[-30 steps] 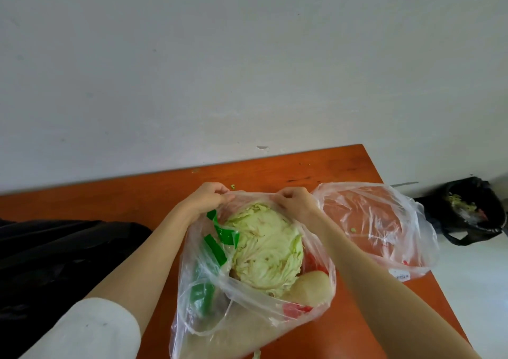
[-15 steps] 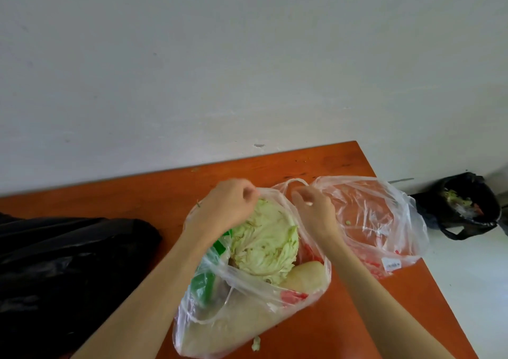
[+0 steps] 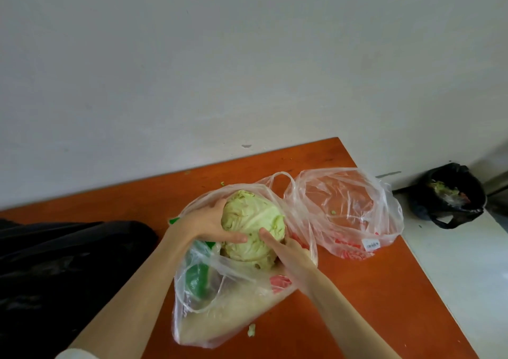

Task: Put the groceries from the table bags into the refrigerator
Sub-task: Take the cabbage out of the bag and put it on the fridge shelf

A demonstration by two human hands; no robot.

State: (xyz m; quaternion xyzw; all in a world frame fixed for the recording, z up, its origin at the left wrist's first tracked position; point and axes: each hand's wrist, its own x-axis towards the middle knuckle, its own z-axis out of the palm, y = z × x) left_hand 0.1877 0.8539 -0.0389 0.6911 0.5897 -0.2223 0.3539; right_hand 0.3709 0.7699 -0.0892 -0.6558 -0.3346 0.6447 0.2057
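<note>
Plastic bag (image 3: 236,303) hides cabbage (image 3: 253,224) base, gripped by hands.

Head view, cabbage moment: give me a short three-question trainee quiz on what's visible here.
1. True or false: both hands grip the cabbage.
2. Multiple choice: the clear plastic bag to the right of the cabbage's bag is A) tied shut, B) open and nearly empty, C) full of bottles.
3. Fill in: a black bag with scraps sits on the ____ beyond the table.

Key
1. True: the left hand holds its left side, the right hand its lower right.
2. B
3. floor
</note>
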